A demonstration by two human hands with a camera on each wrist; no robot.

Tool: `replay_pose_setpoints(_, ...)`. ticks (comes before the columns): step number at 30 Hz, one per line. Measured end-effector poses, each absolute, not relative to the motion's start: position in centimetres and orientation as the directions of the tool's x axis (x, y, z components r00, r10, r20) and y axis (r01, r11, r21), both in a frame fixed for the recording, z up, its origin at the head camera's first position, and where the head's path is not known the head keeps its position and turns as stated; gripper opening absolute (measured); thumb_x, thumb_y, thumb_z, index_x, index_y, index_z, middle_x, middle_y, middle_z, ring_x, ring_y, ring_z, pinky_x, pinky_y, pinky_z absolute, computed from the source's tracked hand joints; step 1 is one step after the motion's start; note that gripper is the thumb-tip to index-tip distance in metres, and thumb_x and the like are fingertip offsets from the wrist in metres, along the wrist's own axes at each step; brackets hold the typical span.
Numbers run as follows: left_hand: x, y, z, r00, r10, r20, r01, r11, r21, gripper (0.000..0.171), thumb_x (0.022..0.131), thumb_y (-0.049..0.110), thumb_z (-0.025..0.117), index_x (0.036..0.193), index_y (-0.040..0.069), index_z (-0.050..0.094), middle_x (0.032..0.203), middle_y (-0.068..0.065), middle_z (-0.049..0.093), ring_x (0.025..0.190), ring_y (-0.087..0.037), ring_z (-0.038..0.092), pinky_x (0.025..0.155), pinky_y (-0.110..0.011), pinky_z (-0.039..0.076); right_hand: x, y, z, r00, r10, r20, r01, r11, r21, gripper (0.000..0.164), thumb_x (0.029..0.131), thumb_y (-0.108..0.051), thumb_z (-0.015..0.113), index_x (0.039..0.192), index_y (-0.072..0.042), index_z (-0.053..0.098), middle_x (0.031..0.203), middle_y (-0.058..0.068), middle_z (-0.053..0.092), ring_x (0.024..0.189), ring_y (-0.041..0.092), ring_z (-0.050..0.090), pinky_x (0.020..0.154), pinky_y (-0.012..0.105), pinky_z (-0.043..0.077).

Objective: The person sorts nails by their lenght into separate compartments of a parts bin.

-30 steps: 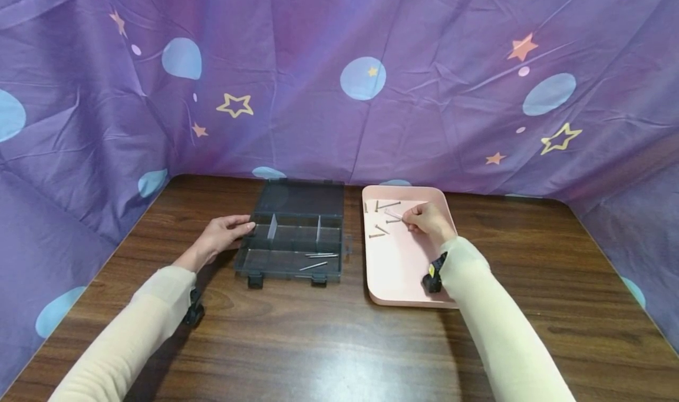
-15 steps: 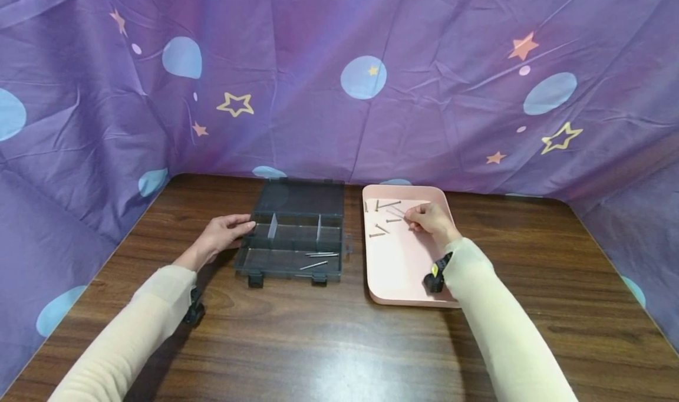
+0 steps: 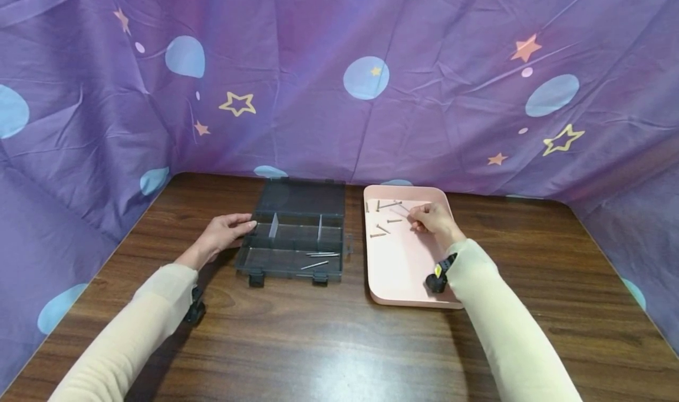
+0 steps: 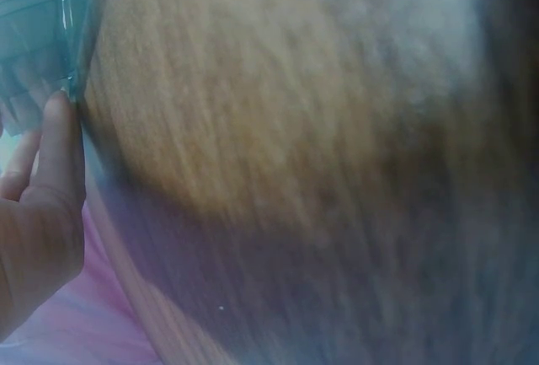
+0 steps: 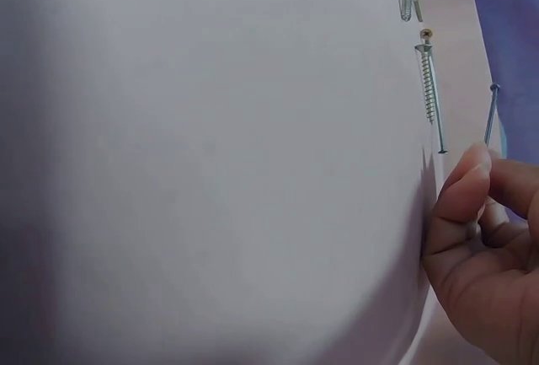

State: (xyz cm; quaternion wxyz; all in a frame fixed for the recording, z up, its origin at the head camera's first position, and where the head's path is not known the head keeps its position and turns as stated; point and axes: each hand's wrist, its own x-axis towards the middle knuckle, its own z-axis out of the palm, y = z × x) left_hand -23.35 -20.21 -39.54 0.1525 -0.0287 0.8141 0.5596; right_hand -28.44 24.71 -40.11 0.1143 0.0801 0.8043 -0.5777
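Observation:
My right hand (image 3: 432, 220) is over the far part of a pink tray (image 3: 398, 272), pinching a nail (image 5: 491, 116) between thumb and fingertips. The nail's flat head points away from the fingers in the right wrist view. Screws (image 5: 429, 87) and other nails lie in the tray, left of the hand. On the left side, my left hand (image 3: 221, 237) rests its thumb and straight fingers against the left edge of a dark see-through organizer box (image 3: 292, 257), whose lid (image 3: 302, 197) is laid back. Several nails (image 3: 320, 254) lie in its front compartment.
Two pale dividers (image 3: 273, 225) split the box's rear row. Latches (image 3: 256, 279) stick out at its front. A purple patterned curtain (image 3: 297, 95) hangs behind the wooden table (image 3: 297, 343), and a narrow strip of wood separates box and tray.
My right hand has drawn slightly to the right with the pinched nail, away from the other nails and screws. My left hand stays at the box's edge.

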Motion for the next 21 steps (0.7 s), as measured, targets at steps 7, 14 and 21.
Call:
replay_pose_setpoints(7,-23.2,-20.6,-39.5,-0.948,0.139,-0.286,-0.214,0.388,0.896,0.058,0.097,0.027,0.053,0.144,-0.001,0.034,0.147,-0.022,0.036,0.133,-0.033,0.037,0.104,-0.044,0.041,-28.1,24.6,-39.4,-0.960,-0.020,-0.279,0.254,0.354,-0.900,0.022,0.100,-0.007,0.042,0.106,0.011,0.053,0.059,-0.009,0.053,0.055,-0.001,0.048,0.052,0.012,0.043)
replay_pose_setpoints(14,-23.4,-20.4,-39.6,-0.951,0.127,-0.282,-0.214,0.385,0.897,0.057,0.097,0.028,0.054,0.143,-0.001,0.036,0.146,-0.021,0.037,0.132,-0.033,0.040,0.103,-0.043,0.043,-27.6,23.7,-38.4,-0.972,-0.084,-0.220,0.179,0.343,-0.922,0.018,0.099,-0.008,0.044,0.090,0.006,0.053,0.057,-0.009,0.052,0.053,-0.002,0.047,0.049,0.012,0.041)
replay_pose_setpoints(21,-23.4,-20.3,-39.5,-0.954,0.130,-0.271,-0.205,0.382,0.901,0.058,0.096,0.029,0.054,0.142,-0.002,0.037,0.143,-0.023,0.040,0.130,-0.033,0.041,0.102,-0.042,0.044,-27.0,21.7,-36.7,-0.969,-0.161,-0.186,0.154,0.191,-0.969,0.026,0.098,-0.005,0.046,0.073,-0.008,0.052,0.060,-0.005,0.054,0.053,0.000,0.049,0.050,0.012,0.043)
